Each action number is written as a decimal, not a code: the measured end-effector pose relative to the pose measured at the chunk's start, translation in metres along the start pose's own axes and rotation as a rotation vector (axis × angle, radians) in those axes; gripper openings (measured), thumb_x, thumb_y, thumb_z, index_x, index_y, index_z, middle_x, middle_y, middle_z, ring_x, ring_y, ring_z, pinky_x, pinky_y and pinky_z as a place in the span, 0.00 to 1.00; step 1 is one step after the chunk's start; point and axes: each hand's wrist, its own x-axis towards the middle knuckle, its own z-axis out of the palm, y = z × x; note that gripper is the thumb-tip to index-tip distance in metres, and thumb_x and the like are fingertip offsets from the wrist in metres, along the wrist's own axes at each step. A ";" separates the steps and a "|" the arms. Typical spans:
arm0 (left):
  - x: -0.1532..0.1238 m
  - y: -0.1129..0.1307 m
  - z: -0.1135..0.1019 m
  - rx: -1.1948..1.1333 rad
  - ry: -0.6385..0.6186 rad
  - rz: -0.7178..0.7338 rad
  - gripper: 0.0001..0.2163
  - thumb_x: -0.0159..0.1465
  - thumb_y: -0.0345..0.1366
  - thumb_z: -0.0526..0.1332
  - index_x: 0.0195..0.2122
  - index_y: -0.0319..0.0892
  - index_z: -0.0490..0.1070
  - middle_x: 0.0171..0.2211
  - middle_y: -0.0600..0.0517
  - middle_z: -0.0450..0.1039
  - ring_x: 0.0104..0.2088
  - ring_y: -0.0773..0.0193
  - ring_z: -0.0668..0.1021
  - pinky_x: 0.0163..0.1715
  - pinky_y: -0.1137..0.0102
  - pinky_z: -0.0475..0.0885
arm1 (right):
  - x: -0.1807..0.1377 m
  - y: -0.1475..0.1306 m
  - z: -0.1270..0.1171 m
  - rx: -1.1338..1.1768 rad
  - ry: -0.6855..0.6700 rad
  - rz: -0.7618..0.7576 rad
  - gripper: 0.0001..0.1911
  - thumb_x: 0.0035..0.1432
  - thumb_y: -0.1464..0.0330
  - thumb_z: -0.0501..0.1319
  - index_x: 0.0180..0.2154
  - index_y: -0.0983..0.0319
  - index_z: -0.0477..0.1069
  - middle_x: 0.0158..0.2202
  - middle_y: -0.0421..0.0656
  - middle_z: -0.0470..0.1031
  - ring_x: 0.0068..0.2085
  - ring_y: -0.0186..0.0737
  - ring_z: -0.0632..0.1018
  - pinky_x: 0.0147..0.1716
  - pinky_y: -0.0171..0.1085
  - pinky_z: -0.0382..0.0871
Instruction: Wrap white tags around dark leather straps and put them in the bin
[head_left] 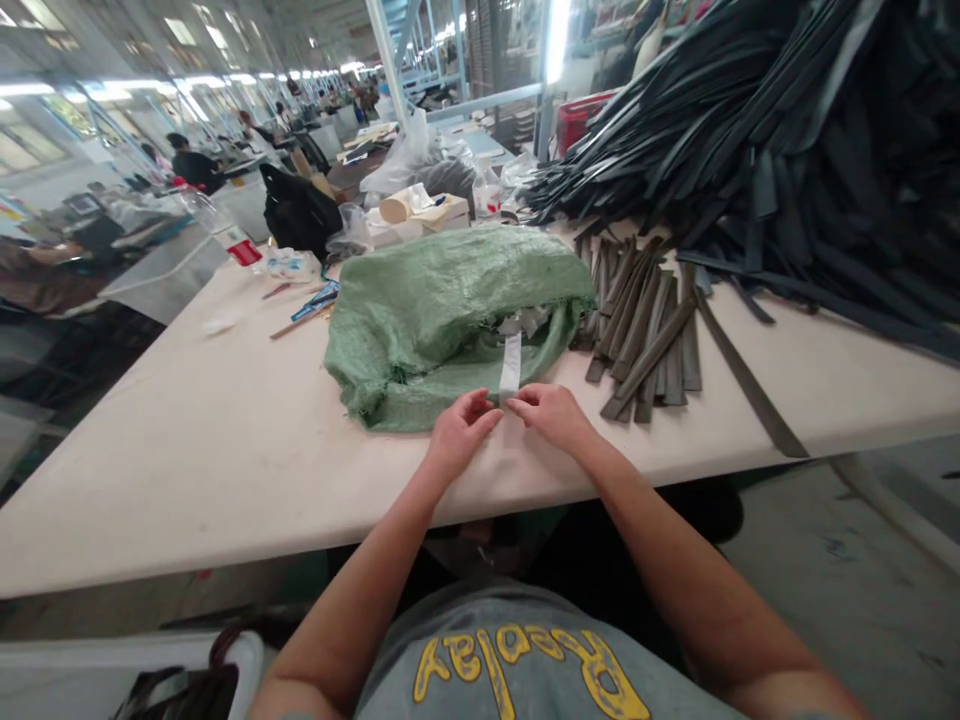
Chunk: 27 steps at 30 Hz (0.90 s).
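A pale grey strip (511, 366) runs from the mouth of a green woven sack (457, 290) down to my fingers. My right hand (553, 412) pinches the near end of this strip between thumb and forefinger. From the other side my left hand (463, 432) meets the same end, its thumb and fingers curled together at the edge. The sack lies on its side, its frayed mouth facing me, and more grey pieces show inside; the rest of its contents are hidden.
Right of the sack lie brown strips (649, 345), beneath a large heap of black strips (810, 150). A plastic bottle (238, 240), a black bag (300, 212) and a box (435, 212) stand at the back of the table (247, 460). People sit working far left.
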 end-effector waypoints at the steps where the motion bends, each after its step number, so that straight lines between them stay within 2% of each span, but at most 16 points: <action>1: 0.002 0.000 0.001 -0.022 -0.025 -0.061 0.24 0.52 0.41 0.71 0.49 0.39 0.74 0.36 0.47 0.78 0.31 0.64 0.77 0.31 0.71 0.71 | 0.001 0.000 -0.002 0.039 -0.009 -0.009 0.15 0.58 0.62 0.59 0.23 0.62 0.72 0.20 0.40 0.72 0.23 0.35 0.71 0.26 0.33 0.60; 4: 0.004 0.007 0.006 -0.062 -0.121 -0.204 0.23 0.50 0.42 0.72 0.46 0.38 0.76 0.33 0.48 0.78 0.25 0.67 0.75 0.27 0.72 0.69 | -0.001 0.000 -0.010 0.136 -0.017 -0.016 0.16 0.59 0.61 0.57 0.24 0.63 0.71 0.19 0.38 0.70 0.19 0.31 0.68 0.21 0.31 0.59; 8: 0.001 0.021 0.022 -0.062 -0.270 -0.268 0.18 0.49 0.46 0.71 0.34 0.37 0.80 0.29 0.47 0.78 0.25 0.66 0.76 0.28 0.72 0.68 | -0.011 -0.006 -0.019 0.162 0.003 -0.023 0.13 0.58 0.64 0.57 0.25 0.63 0.72 0.19 0.37 0.71 0.18 0.30 0.68 0.19 0.29 0.59; 11: -0.005 0.027 0.032 -0.042 -0.316 -0.307 0.18 0.49 0.49 0.70 0.32 0.37 0.80 0.31 0.44 0.79 0.27 0.64 0.77 0.28 0.72 0.67 | -0.017 -0.004 -0.031 0.096 0.049 -0.030 0.11 0.59 0.65 0.59 0.27 0.62 0.74 0.20 0.36 0.73 0.19 0.31 0.72 0.20 0.29 0.63; 14: -0.009 0.025 0.034 -0.072 -0.321 -0.334 0.19 0.50 0.50 0.70 0.33 0.37 0.80 0.32 0.43 0.79 0.28 0.64 0.77 0.29 0.73 0.67 | -0.019 0.016 -0.066 -0.051 0.208 0.017 0.12 0.62 0.62 0.59 0.32 0.60 0.76 0.27 0.37 0.77 0.26 0.34 0.77 0.28 0.30 0.67; 16: -0.011 0.021 0.033 -0.131 -0.308 -0.351 0.19 0.50 0.50 0.70 0.31 0.37 0.79 0.31 0.44 0.79 0.28 0.66 0.76 0.29 0.74 0.67 | -0.020 0.039 -0.101 -0.179 0.374 0.111 0.13 0.64 0.61 0.56 0.40 0.60 0.75 0.36 0.42 0.79 0.37 0.39 0.79 0.38 0.34 0.68; 18: -0.014 0.016 0.032 -0.218 -0.282 -0.376 0.19 0.49 0.50 0.72 0.29 0.36 0.78 0.29 0.46 0.77 0.29 0.67 0.76 0.29 0.75 0.67 | -0.020 0.065 -0.137 -0.302 0.507 0.239 0.16 0.65 0.61 0.55 0.48 0.62 0.72 0.47 0.49 0.76 0.47 0.46 0.76 0.46 0.39 0.66; 21: -0.020 0.012 0.035 -0.355 -0.230 -0.413 0.20 0.46 0.49 0.74 0.27 0.37 0.75 0.27 0.49 0.75 0.28 0.68 0.75 0.30 0.75 0.68 | -0.014 0.097 -0.168 -0.428 0.532 0.398 0.25 0.64 0.56 0.56 0.54 0.68 0.69 0.54 0.58 0.71 0.53 0.53 0.72 0.52 0.44 0.63; 23: -0.024 0.013 0.039 -0.411 -0.206 -0.424 0.20 0.45 0.49 0.74 0.27 0.37 0.74 0.27 0.50 0.74 0.29 0.67 0.75 0.30 0.75 0.68 | -0.006 0.107 -0.171 -0.490 0.498 0.454 0.30 0.61 0.51 0.58 0.52 0.69 0.70 0.54 0.60 0.70 0.54 0.56 0.71 0.53 0.46 0.62; 27: -0.035 0.018 0.047 -0.423 -0.234 -0.423 0.20 0.47 0.49 0.73 0.28 0.37 0.74 0.28 0.49 0.74 0.30 0.66 0.75 0.31 0.74 0.69 | 0.014 0.103 -0.151 -0.577 0.445 0.491 0.32 0.55 0.45 0.61 0.43 0.69 0.76 0.51 0.60 0.71 0.56 0.60 0.69 0.55 0.49 0.59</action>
